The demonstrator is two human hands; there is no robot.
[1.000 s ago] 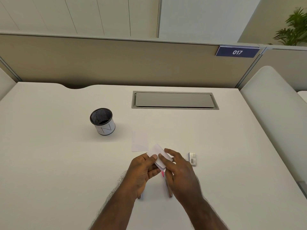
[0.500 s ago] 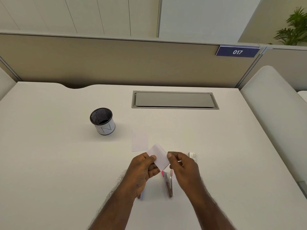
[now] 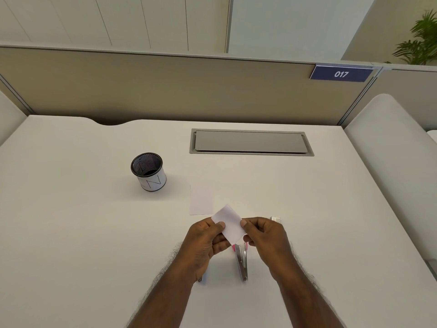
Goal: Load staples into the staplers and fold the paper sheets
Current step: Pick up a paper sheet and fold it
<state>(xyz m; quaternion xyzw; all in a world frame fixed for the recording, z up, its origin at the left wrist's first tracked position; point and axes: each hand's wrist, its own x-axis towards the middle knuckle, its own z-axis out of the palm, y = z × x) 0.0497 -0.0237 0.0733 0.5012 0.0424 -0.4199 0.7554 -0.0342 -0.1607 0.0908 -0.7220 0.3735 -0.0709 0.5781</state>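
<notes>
A small white paper sheet [image 3: 229,223] is held above the white desk [image 3: 71,233], pinched at its left edge by the left hand [image 3: 205,245] and at its right edge by the right hand [image 3: 264,237], thumb over curled fingers in each case. The sheet is tilted, one corner pointing away from the person. A second paper sheet [image 3: 201,200] is seen lying flat on the desk just beyond the hands. Below the held sheet a stapler [image 3: 241,261] with a pink end is laid on the desk, its metal length running toward the person. Another metal tip [image 3: 200,279] shows under the left wrist (what it belongs to cannot be told). A small staple box [image 3: 276,218] rests just beyond the right hand.

Further left a mesh pen cup [image 3: 148,172] stands upright, well apart from the papers. A grey cable hatch [image 3: 250,142] is set into the desk near its far edge. The desk is bounded by a beige partition [image 3: 153,86], on which a blue plate [image 3: 341,74] marked 017 is fixed. A green plant [image 3: 421,41] is visible at the upper right, and pale wall panels [image 3: 118,20] behind.
</notes>
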